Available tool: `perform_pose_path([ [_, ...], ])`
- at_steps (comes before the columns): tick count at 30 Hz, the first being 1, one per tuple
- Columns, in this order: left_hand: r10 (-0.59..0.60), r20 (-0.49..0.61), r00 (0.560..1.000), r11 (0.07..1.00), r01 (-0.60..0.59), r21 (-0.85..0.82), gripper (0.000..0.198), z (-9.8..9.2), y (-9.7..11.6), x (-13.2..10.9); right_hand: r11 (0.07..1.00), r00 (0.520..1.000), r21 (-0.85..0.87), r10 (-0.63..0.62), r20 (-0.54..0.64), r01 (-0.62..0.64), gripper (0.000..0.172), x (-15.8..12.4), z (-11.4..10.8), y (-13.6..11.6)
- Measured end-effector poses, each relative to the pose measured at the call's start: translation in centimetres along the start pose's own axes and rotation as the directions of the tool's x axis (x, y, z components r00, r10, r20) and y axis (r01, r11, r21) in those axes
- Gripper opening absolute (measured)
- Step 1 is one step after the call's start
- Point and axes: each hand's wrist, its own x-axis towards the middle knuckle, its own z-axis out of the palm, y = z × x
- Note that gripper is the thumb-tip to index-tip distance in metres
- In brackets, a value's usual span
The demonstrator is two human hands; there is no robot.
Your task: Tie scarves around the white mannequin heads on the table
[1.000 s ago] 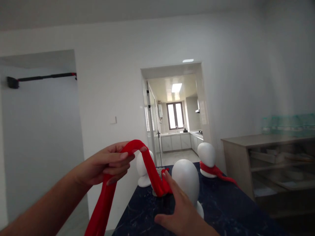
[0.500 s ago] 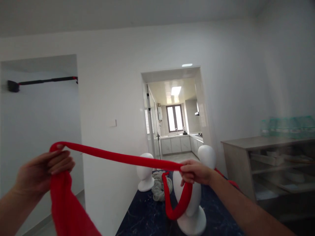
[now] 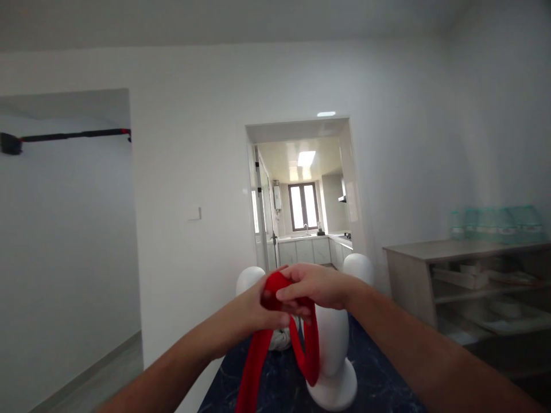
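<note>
Both of my hands meet in front of me and grip a long red scarf (image 3: 258,355). My left hand (image 3: 258,304) holds the folded top of it from the left. My right hand (image 3: 316,287) closes over the same bunch from the right. Two red lengths hang down from my hands, one of them a loop in front of a white mannequin head (image 3: 333,350) that stands on the dark blue marbled table (image 3: 379,390). My hands hide the top of that head.
Two more white mannequin heads stand further back on the table, one at the left (image 3: 248,281) and one at the right (image 3: 357,267). A grey cloth (image 3: 279,341) lies between them. A wooden shelf unit (image 3: 465,281) stands at the right. A doorway (image 3: 305,195) opens to a kitchen.
My hands were wide apart with the scarf stretched between them. They have come together at the centre, folding the scarf so that it hangs down in two lengths.
</note>
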Motion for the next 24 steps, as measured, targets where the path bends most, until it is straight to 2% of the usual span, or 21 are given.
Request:
perform_pose_path([
  [1,-0.056,0.033,0.998,0.994,0.053,0.096,0.055,1.0,1.0,0.9,0.999,0.999,-0.051,0.015,-0.034,-0.017,0.016,0.1,0.0,0.0],
  [3,-0.124,-0.017,0.992,0.941,0.123,0.314,0.026,1.5,2.8,1.8,0.990,0.989,-0.136,0.022,-0.148,-0.043,0.019,-0.6,-0.5,0.2],
  [4,-0.165,-0.064,0.984,0.901,0.177,0.396,0.018,1.4,3.6,1.9,0.984,0.979,-0.165,0.032,-0.200,-0.066,0.020,-1.3,-0.9,0.5],
  [6,-0.244,-0.126,0.962,0.859,0.275,0.433,0.017,0.8,5.1,1.9,0.977,0.964,-0.177,0.070,-0.257,-0.118,0.025,-2.6,-1.7,1.6],
  [8,-0.306,-0.084,0.948,0.893,0.317,0.319,0.024,0.5,6.5,1.9,0.985,0.964,-0.115,0.096,-0.247,-0.128,0.027,-3.3,-1.7,3.4],
  [9,-0.299,-0.050,0.953,0.927,0.302,0.222,0.028,0.6,7.1,2.0,0.994,0.970,-0.054,0.080,-0.228,-0.094,0.028,-3.4,-1.3,4.5],
  [11,-0.222,-0.003,0.975,0.975,0.222,0.025,0.031,1.1,8.1,2.9,0.993,0.982,0.103,-0.035,-0.188,0.055,0.028,-2.8,0.2,6.7],
  [14,-0.044,0.027,0.999,0.982,0.048,-0.185,0.025,1.8,8.9,5.3,0.916,0.956,0.277,-0.260,-0.137,0.289,0.019,-1.1,3.5,9.3],
  [17,0.103,0.063,0.993,0.951,-0.079,-0.299,0.025,1.9,10.1,8.0,0.893,0.937,0.287,-0.324,-0.126,0.347,0.031,0.1,5.7,10.8],
  [20,0.188,0.048,0.981,0.914,-0.157,-0.374,0.025,0.8,11.9,9.8,0.883,0.947,0.344,-0.310,-0.084,0.319,0.051,-0.4,5.5,11.7],
  [22,0.226,-0.004,0.974,0.882,-0.206,-0.424,0.025,-0.7,13.1,10.1,0.854,0.948,0.416,-0.312,-0.070,0.312,0.060,-1.9,4.0,12.0],
  [24,0.262,-0.083,0.962,0.848,-0.270,-0.456,0.027,-2.5,13.8,9.9,0.824,0.948,0.474,-0.305,-0.093,0.311,0.061,-4.3,1.8,12.0],
])
